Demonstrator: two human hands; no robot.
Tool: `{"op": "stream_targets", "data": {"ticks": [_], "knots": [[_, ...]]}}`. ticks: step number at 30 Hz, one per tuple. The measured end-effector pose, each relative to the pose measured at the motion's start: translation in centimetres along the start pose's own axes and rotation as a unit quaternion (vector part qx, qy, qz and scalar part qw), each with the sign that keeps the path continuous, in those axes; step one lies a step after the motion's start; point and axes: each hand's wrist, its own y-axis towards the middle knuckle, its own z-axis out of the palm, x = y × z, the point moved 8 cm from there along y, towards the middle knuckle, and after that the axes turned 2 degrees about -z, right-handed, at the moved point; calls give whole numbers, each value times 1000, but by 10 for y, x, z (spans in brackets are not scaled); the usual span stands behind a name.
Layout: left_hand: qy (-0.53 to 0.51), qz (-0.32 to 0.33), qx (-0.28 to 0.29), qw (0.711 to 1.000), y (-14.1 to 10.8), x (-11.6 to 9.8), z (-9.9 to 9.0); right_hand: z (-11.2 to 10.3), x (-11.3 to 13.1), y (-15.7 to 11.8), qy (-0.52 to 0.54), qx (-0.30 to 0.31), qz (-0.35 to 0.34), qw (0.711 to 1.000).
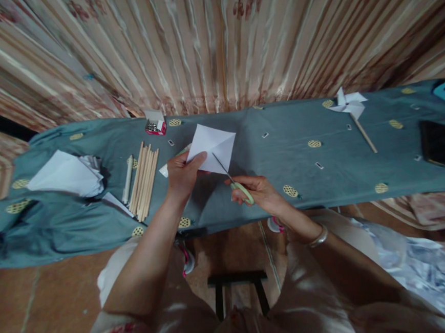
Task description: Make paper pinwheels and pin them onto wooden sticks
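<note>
White paper makes up the square sheet (218, 141), which our left hand (186, 172) lifts just clear of the cloth-covered surface (264, 155); the grip there is a pinch, thumb on top, the other fingers mostly hidden. Our right hand (261, 191) has its grip curled round the pale green handles of the scissors (244, 191), and one dark blade lies over the sheet, pointing from near its lower corner towards the middle. Faint creases seem to cross there. We judge the cutting of this sheet to be under way, though we cannot tell how long any cut is. Well apart on the right, one white pinwheel (351, 107) is fixed to a stick (365, 135) and looks finished. Over on the left, much looks unused: a stack of paper (61, 174) and a row of loose wooden sticks (144, 183), none bearing paper. Near the far edge, a small box (161, 128) contains metal bits (152, 127) too small for us to name.
</note>
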Motion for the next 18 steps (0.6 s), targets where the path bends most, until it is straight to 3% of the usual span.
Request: {"op": "stream_targets", "data": {"ticks": [18], "knots": [[-5, -12, 10, 1000, -1, 5, 3, -2, -1, -1, -1, -17, 10, 1000]]}}
